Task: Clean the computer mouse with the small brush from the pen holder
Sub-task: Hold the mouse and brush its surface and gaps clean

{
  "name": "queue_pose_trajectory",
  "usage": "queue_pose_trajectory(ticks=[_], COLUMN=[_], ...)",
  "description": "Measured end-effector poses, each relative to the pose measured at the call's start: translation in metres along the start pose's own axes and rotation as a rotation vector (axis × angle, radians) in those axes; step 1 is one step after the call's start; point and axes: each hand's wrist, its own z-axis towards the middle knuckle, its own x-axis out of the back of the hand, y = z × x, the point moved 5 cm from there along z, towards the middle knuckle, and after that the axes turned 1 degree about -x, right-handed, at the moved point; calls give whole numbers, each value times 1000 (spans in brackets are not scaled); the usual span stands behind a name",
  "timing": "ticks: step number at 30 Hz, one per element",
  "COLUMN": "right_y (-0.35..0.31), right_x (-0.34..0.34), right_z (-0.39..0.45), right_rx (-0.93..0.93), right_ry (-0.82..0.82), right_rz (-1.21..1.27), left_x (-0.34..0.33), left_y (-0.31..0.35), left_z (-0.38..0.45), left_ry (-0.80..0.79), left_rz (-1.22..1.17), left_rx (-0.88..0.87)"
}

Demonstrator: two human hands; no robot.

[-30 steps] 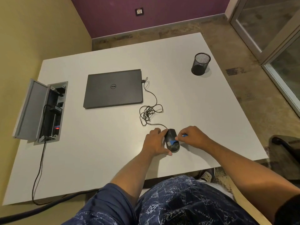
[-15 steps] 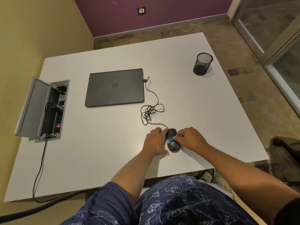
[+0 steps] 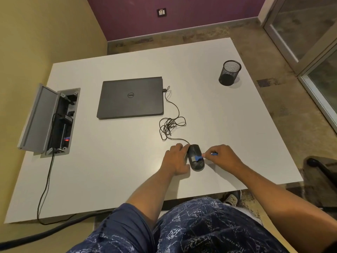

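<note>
black corded computer mouse (image 3: 196,157), glossy, on the white table (image 3: 113,168) near its front edge; long axis runs front to back, cord end pointing away toward the laptop (image 3: 130,97). left hand (image 3: 176,159) cups its left side, fingers curled against it. right hand (image 3: 223,157) pinches a small blue brush (image 3: 197,158), bristles on the mouse's top.

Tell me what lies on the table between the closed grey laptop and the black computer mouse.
In the head view, only the mouse's tangled black cable lies between the laptop and the mouse, on otherwise bare white table.
</note>
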Motion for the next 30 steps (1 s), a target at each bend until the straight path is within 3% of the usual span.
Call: queue_pose_trajectory(ticks=[3, 9, 13, 18, 22, 26, 30], right_y=[9, 23, 31, 29, 27, 24, 22], right_x=[5, -1, 5, -5, -2, -14, -1], right_z=[0, -6, -7, -8, -6, -10, -8], right_rx=[-37, -48, -52, -12, -5, 22, 20], right_ry=[63, -110, 37, -63, -2, -135, 46], right_rz=[12, 3, 99, 18, 39, -96, 48], left_x=[2, 1, 1, 0, 0, -1, 0], left_y=[0, -2, 0, 0, -2, -2, -2], left_z=[0, 4, 8, 8, 9, 10, 10], left_ry=[-16, 74, 79, 81, 86, 81, 88], left_rz=[-48, -107, -94, -77, -70, -63, -55], left_rx=[22, 35, 40, 43, 39, 34, 29])
